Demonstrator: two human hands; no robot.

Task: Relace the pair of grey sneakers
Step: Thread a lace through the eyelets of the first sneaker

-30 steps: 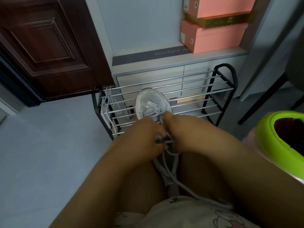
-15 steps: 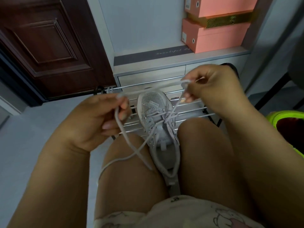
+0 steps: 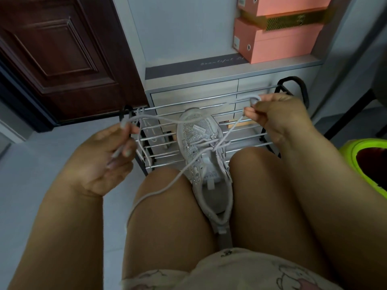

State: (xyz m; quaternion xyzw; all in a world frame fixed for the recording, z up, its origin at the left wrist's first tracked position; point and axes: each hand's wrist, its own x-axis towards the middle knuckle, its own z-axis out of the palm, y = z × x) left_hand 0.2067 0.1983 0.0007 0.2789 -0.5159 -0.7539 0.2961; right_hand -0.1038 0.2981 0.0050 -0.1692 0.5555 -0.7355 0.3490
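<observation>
A grey mesh sneaker with glittery trim lies wedged between my two thighs, toe pointing away from me. Its grey lace is crossed through the lower eyelets. My left hand pinches one lace end out to the left of the shoe. My right hand pinches the other end, looped over a finger, up and to the right. Both lace ends run taut from the eyelets; a slack loop hangs over my left thigh. A second sneaker is not visible.
A metal-bar shoe rack with a black frame stands right behind the sneaker. Behind it is a grey drawer cabinet with pink shoe boxes on top. A brown door is at the left, a lime-green bin at the right.
One second ago both hands were together over the sneaker's eyelets. They have since pulled apart, drawing the lace ends out left and right, and the right hand has come down a little.
</observation>
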